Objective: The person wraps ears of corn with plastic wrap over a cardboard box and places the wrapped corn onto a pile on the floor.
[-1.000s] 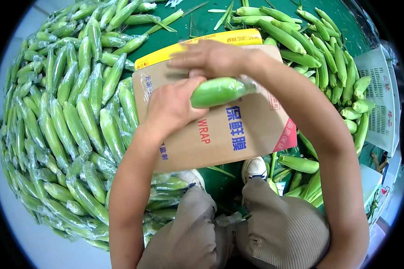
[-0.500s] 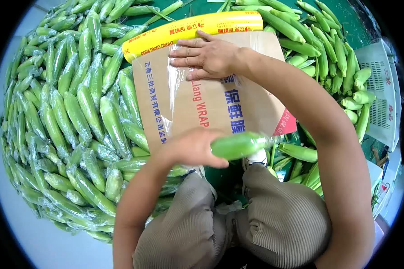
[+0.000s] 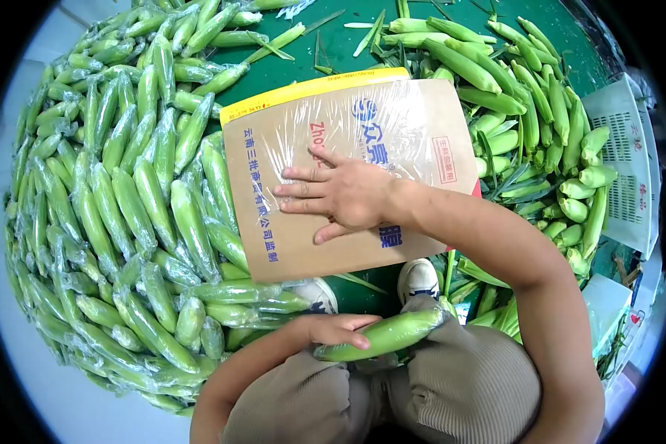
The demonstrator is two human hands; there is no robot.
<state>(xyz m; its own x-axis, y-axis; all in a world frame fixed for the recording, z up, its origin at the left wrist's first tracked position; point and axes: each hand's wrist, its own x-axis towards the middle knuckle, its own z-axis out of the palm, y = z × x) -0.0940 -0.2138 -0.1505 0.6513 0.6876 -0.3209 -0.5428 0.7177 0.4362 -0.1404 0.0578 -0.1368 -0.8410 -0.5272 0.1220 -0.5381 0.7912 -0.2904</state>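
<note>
My left hand (image 3: 342,330) is closed around a green ear of corn (image 3: 398,334), held level above my knees; clear film seems to cling to its lower side. My right hand (image 3: 348,196) lies flat with fingers spread on a brown cardboard box (image 3: 296,259) with blue and red printing. Clear plastic wrap (image 3: 414,107) covers part of the box top and runs under my right hand. Along the far edge of the box shows a yellow printed strip (image 3: 248,108), the film roll, mostly hidden.
Film-wrapped corn (image 3: 133,200) is heaped on the left. Unwrapped corn (image 3: 481,63) lies in a pile at the right, beside a pale plastic crate (image 3: 621,159). Loose husk leaves (image 3: 370,33) are scattered on the green floor (image 3: 288,70).
My left hand has brought the corn down toward my lap. My right hand has slid across the box toward me, and the box has tipped so less of the yellow roll shows.
</note>
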